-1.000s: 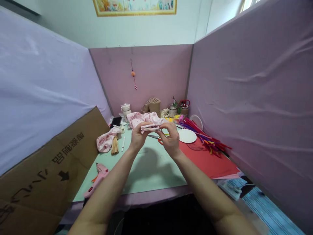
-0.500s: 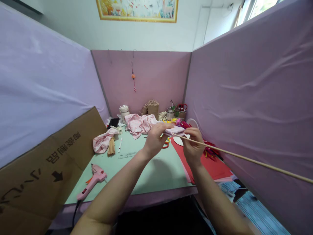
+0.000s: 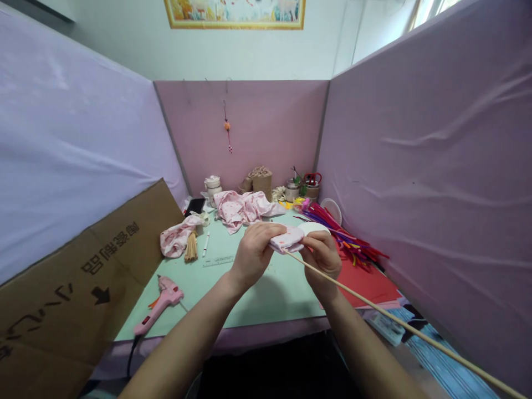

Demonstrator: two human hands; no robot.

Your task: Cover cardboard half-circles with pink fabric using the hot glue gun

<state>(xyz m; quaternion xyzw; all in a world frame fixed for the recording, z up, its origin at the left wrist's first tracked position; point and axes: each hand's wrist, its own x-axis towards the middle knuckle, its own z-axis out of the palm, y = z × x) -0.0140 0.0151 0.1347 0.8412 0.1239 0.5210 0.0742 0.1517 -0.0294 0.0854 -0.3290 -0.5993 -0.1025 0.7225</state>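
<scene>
Above the middle of the table, both hands grip a small pink-and-white patterned fabric piece point(image 3: 287, 239). My left hand point(image 3: 256, 249) has its fingers closed on the left edge, thumb beneath. On the right edge, the fingers of my right hand point(image 3: 322, 257) pinch the cloth. A long thin wooden stick point(image 3: 374, 302) runs from the fabric's near side, past my right hand, to the lower right; how it is joined to the cloth I cannot tell. Behind my right hand a white round piece point(image 3: 313, 227) shows in part.
A pink glue gun point(image 3: 164, 302) lies at front left beside a leaning cardboard sheet point(image 3: 103, 277). A stick bundle point(image 3: 191, 247), a pen point(image 3: 206, 244), a clear ruler point(image 3: 218, 261) and crumpled pink cloth point(image 3: 241, 209) lie farther back. Red sheets point(image 3: 366, 282) and pipe cleaners point(image 3: 344, 233) are at right.
Both hands have lowered the fabric toward me and tilted it, so more of its patterned face shows. The stick's far end has swung down at the right. The view has shifted slightly.
</scene>
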